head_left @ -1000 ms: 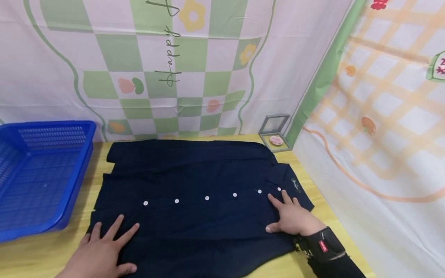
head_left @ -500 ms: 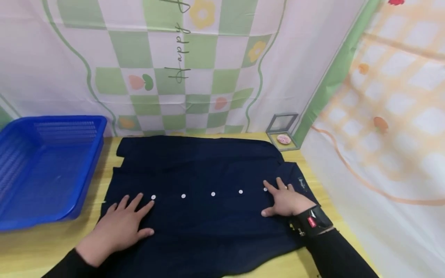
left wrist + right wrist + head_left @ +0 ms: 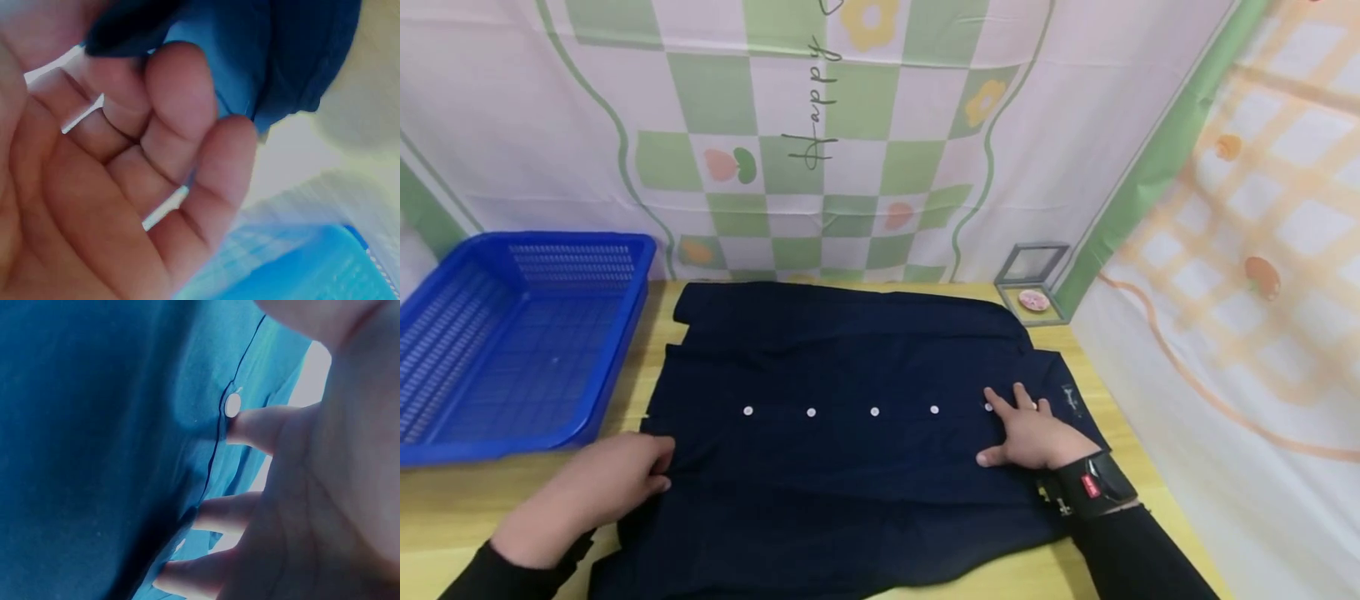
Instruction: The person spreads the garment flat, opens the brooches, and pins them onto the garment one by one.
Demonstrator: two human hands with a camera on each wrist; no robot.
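A dark navy button shirt [image 3: 850, 467] lies spread flat on the wooden table [image 3: 445, 500], with a row of white buttons [image 3: 874, 411] across its middle. My left hand [image 3: 651, 471] is at the shirt's left edge, its fingers curled over the hem. The left wrist view shows these curled fingers [image 3: 181, 94] with dark fabric [image 3: 281, 56] against them. My right hand [image 3: 1018, 417] lies flat on the shirt beside the collar, fingers straight. In the right wrist view its fingers [image 3: 262, 428] rest on the cloth next to a button [image 3: 232, 405].
A blue plastic basket [image 3: 625, 333] stands on the table's left side, next to the shirt. A small grey frame with a pink disc [image 3: 1033, 298] sits at the back right corner. Patterned cloth walls close off the back and right.
My left hand slid left, from lying flat near the first button to the shirt's left edge, where its fingers curled over the hem. The right hand stayed flat near the collar.
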